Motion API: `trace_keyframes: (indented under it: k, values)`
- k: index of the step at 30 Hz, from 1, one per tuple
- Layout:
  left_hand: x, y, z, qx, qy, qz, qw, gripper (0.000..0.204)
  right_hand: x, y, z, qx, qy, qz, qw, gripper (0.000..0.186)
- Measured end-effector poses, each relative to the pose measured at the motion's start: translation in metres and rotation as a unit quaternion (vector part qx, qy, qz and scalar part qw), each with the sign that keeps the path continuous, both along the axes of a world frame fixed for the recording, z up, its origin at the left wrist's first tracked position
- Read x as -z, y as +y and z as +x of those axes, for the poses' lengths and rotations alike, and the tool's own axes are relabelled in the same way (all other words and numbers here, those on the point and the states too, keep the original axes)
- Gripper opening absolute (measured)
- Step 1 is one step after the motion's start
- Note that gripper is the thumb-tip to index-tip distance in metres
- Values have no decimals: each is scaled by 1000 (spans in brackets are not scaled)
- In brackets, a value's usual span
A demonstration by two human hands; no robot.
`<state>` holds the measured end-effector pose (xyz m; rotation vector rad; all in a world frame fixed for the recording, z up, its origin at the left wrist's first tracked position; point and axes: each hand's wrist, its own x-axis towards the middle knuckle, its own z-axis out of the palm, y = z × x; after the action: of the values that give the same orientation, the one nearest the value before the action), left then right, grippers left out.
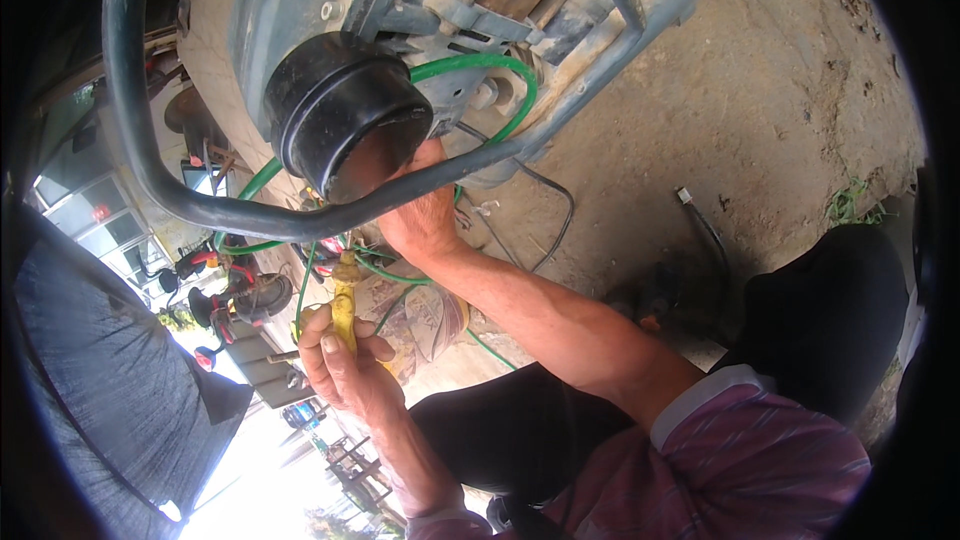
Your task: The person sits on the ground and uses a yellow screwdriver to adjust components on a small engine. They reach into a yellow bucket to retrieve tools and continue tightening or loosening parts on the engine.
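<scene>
Left hand: gripping yellow tool handle
Right hand: under grey machine, grip hidden, cannot tell
Near: green hose

An outdoor repair yard: bare dirt ground, a dusty engine machine, loose hoses.

**Materials and finishes, engine-driven machine on the ground**

Machine housing: grey painted metal, matt, dusted with pale grit, paint worn at the edges. Round black cap: plastic or rubber, smooth, dull sheen on its rim. Frame tube: dark painted metal, smooth, slightly glossy. Green hose: glossy, smooth plastic. Yellow tool handle in the left hand: plastic, scuffed and soiled. Ground: rough, dry concrete or packed earth, cracked and dusty. Sleeve: woven cloth, pinkish stripe, matt. Trousers: black cloth, matt.
</scene>
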<state>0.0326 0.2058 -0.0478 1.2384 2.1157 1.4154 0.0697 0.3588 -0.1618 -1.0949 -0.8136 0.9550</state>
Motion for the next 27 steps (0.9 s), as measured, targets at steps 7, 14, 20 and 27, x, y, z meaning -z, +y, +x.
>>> trace_keyframes:
  k: [7,14,20,27]
  values:
    - [4,-7,12,-27,-115,-57,991,28,-9,-1,7,-35,203,-59,977,27]
    - [6,-6,31,-15,-330,-145,933,41,-8,-2,6,-25,176,-52,983,31]
    - [3,-4,24,24,-489,-150,859,52,-10,-1,10,-52,236,-57,969,32]
    - [5,-21,6,30,-389,-190,901,45,-5,1,5,-49,251,-36,966,31]
